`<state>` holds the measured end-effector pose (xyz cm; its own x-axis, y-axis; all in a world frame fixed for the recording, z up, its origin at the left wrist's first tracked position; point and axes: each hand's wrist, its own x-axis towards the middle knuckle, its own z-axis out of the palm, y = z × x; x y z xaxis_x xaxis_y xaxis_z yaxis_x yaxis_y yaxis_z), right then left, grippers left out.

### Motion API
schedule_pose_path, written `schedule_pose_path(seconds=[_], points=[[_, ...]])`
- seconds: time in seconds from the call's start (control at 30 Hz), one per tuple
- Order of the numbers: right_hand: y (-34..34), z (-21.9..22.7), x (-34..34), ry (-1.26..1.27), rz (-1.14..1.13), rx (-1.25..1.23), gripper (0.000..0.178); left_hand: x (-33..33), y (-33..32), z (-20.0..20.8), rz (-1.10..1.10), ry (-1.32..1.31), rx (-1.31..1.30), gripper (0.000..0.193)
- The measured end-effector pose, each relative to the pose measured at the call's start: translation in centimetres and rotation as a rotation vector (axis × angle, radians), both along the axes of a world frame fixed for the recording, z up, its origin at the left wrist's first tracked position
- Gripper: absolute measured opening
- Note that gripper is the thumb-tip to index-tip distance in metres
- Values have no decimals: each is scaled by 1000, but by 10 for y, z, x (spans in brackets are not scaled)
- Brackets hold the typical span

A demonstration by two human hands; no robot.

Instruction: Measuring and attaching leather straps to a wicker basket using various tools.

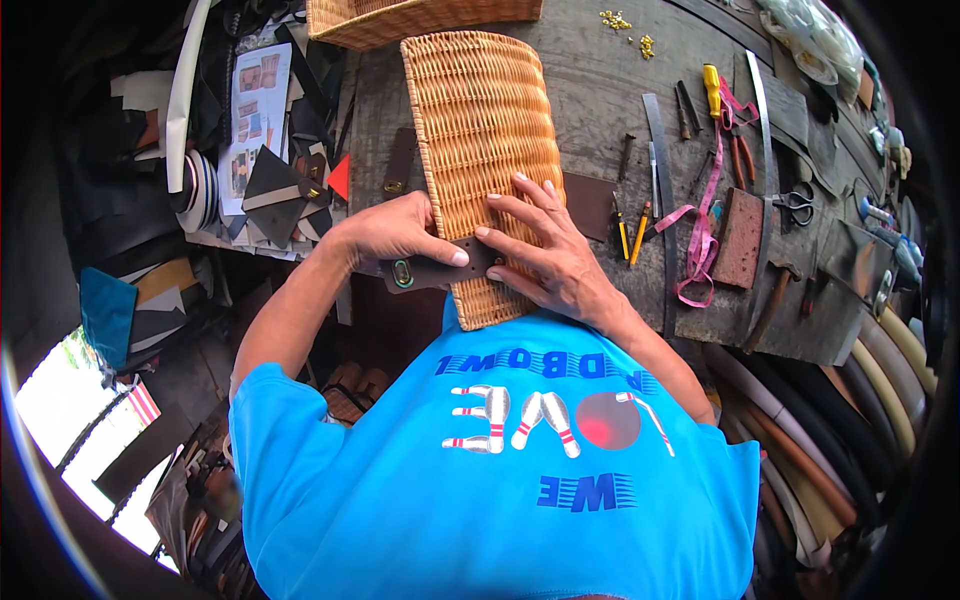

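A tan wicker panel (pixel 480 120), curved and shaped like a basket lid, lies over the table edge against my body. Across its near part runs a dark brown leather strap (pixel 425 272) with an oval metal eyelet plate at its left end. My left hand (pixel 395 232) pinches the strap at the panel's left edge, thumb on top, with its other fingers hidden behind. My right hand (pixel 550 250) rests with fingers spread on the weave, its lower fingertips by the strap's right end. Another dark leather strap (pixel 398 165) with a metal fitting lies left of the panel.
A wicker basket (pixel 430 22) stands at the far edge. On the right lie small brass pieces (pixel 646 46), a yellow-handled screwdriver (pixel 712 90), a pink tape measure (pixel 703 245), pliers (pixel 741 160), scissors (pixel 795 203), a hammer (pixel 770 305) and metal rulers. Leather scraps (pixel 275 195) crowd the left.
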<state>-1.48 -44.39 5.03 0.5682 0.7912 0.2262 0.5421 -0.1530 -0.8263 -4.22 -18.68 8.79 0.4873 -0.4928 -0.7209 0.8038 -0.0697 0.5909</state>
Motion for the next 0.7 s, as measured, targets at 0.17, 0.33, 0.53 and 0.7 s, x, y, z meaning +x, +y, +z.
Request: schedule_pose_path(seconds=[0.17, 0.33, 0.53, 0.7], points=[[-5, -3, 1, -34, 13, -14, 59, 2, 1, -6, -74, -41, 40, 61], [-49, -31, -13, 293, -385, -64, 71, 2, 2, -2, -104, -77, 87, 61], [-64, -50, -54, 752, -332, -148, 69, -11, 22, -25, -123, -147, 63, 60], [-50, -17, -60, 597, -365, -206, 64, -31, 27, -21, -28, -281, 0, 48]])
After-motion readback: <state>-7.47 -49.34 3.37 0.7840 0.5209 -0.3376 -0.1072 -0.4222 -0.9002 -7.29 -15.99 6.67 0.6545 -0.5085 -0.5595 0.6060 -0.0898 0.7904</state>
